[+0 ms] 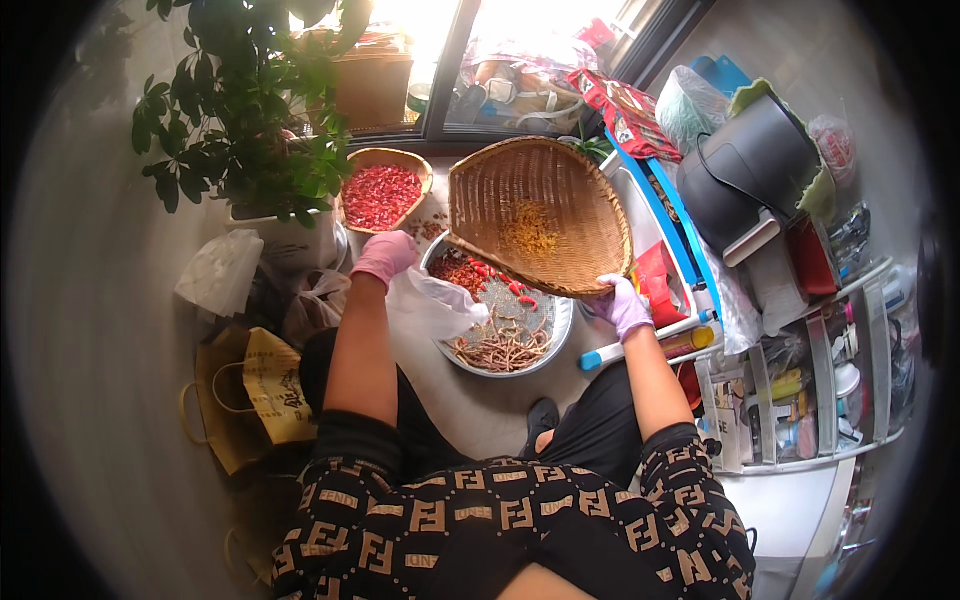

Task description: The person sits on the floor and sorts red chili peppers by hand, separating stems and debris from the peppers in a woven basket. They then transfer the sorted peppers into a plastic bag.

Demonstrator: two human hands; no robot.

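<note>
My left hand, in a pink glove, is closed on a translucent white plastic bag that hangs over the left rim of a round metal basin. In a purple glove, my right hand grips the lower right rim of a woven bamboo scoop basket, tilted above the basin, with small yellow bits inside. The basin holds whole red chilies, dark red dried pieces and thin brown stems. A smaller woven basket of cut red chilies stands at the upper left.
A leafy potted plant stands at the upper left, with paper bags below it. On the right are a blue-edged frame, a black bin and a white rack of household goods. A glass sliding door lies ahead.
</note>
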